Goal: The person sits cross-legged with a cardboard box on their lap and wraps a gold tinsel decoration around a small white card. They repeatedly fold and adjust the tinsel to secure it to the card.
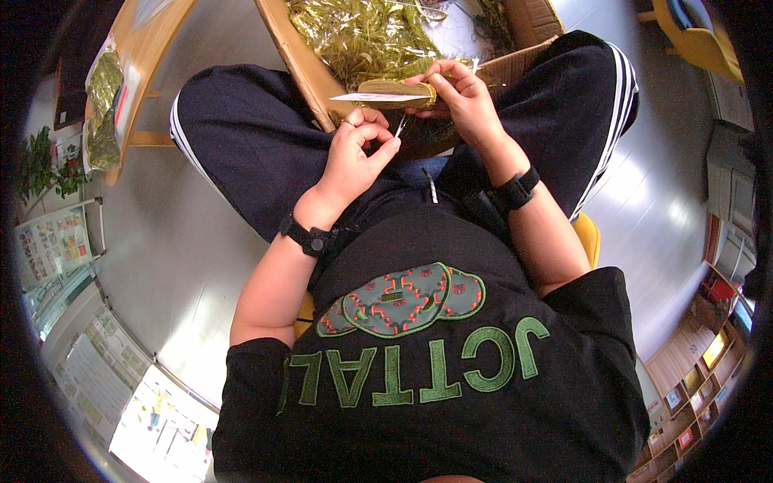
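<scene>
My right hand (462,99) grips the right end of a flattened, gold-coloured bundle (394,88) of thin strands or layers. A white card or paper strip (377,96) lies along the bundle's near side, its pointed end sticking out to the left. Just below and left of it, my left hand (359,148) pinches a thin white strip (400,127) between thumb and forefinger. Both hands are over the near edge of a cardboard box (311,84), which holds a heap of shiny gold-green tinsel (362,36). The fingertips of my right hand are partly hidden behind the bundle.
A wooden table (142,72) at the upper left carries a plastic-wrapped pack of gold-green tinsel (102,108). The box stands between my spread knees. A yellow chair (703,42) is at the upper right, and wooden shelves (694,386) stand at the lower right.
</scene>
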{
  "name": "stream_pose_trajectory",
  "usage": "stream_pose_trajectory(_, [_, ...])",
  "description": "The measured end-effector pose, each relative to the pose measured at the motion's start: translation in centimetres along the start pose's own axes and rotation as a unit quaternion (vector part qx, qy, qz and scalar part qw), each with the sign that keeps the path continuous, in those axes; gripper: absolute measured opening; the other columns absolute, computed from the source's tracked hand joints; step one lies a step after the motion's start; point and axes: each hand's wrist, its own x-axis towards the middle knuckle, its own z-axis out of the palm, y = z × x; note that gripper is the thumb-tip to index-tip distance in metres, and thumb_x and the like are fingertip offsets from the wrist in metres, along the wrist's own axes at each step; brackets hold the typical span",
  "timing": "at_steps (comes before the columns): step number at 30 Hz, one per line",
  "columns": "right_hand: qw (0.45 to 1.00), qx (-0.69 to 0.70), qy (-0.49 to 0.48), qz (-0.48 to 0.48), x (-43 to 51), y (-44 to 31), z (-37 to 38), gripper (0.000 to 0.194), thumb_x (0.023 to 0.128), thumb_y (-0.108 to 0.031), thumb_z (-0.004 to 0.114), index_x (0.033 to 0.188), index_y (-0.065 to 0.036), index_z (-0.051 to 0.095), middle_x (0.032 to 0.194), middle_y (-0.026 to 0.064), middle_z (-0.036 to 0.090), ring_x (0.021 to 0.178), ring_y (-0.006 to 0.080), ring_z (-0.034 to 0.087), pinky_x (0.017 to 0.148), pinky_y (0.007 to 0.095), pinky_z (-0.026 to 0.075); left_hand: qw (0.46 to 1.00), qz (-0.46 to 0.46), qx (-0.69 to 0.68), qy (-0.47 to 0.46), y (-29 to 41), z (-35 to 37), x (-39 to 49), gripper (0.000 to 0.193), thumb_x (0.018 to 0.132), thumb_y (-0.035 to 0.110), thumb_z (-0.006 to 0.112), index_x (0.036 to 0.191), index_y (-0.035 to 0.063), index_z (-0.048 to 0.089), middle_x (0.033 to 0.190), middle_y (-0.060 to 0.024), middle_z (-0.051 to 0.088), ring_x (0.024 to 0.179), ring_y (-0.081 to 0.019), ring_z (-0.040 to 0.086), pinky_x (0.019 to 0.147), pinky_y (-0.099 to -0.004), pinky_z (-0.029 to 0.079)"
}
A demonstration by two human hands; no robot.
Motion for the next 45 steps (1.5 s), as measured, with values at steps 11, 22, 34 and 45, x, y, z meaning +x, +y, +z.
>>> stream_pose_trajectory(11, [1.000, -0.004, 0.024, -0.017, -0.1, 0.0, 0.3, 0.011, 0.103, -0.014, 0.050, 0.111, -0.008, 0.053, 0.107, 0.0129, 0.070, 0.088, 0.0179, 0.069, 0.067, 0.0286, 0.059, 0.994, 0.108, -0.011, -0.024, 1.1, 0.3, 1.1, 0.012, 0.079, 0.001, 0.070, 0.072, 0.0006, 0.060, 0.110, -0.0151, 0.067, 0.098, -0.0259, 0.066, 0.087, -0.0342, 0.051])
stream_pose_trajectory(22, [0.999, -0.004, 0.036, -0.011, -0.1, -0.1, 0.5, 0.013, 0.103, -0.015, 0.051, 0.112, -0.007, 0.053, 0.106, 0.0123, 0.070, 0.087, 0.0171, 0.068, 0.066, 0.0283, 0.058, 0.965, 0.041, -0.251, -0.060, -0.4, -0.1, 1.2, 0.019, 0.097, 0.016, 0.049, 0.086, 0.0017, 0.054, 0.117, -0.0191, 0.065, 0.109, -0.0257, 0.062, 0.097, -0.0381, 0.047])
stream_pose_trajectory(34, [1.000, 0.003, 0.029, -0.007, 0.0, 0.0, 0.3, 0.015, 0.102, -0.017, 0.052, 0.113, -0.007, 0.054, 0.106, 0.0115, 0.070, 0.086, 0.0175, 0.069, 0.066, 0.0290, 0.059, 0.923, -0.083, -0.376, 0.002, -1.6, 1.5, 1.0, 0.021, 0.091, 0.000, 0.064, 0.112, -0.0003, 0.069, 0.111, -0.0111, 0.070, 0.103, -0.0204, 0.066, 0.097, -0.0324, 0.051])
stream_pose_trajectory(45, [1.000, 0.002, 0.021, -0.013, 0.1, 0.2, 0.1, 0.015, 0.102, -0.016, 0.052, 0.113, -0.006, 0.053, 0.106, 0.0129, 0.070, 0.084, 0.0173, 0.069, 0.066, 0.0291, 0.060, 0.928, -0.033, -0.371, -0.011, -1.3, 1.2, 0.7, 0.021, 0.095, 0.007, 0.062, 0.114, -0.0001, 0.066, 0.118, -0.0128, 0.067, 0.110, -0.0242, 0.064, 0.101, -0.0365, 0.048])
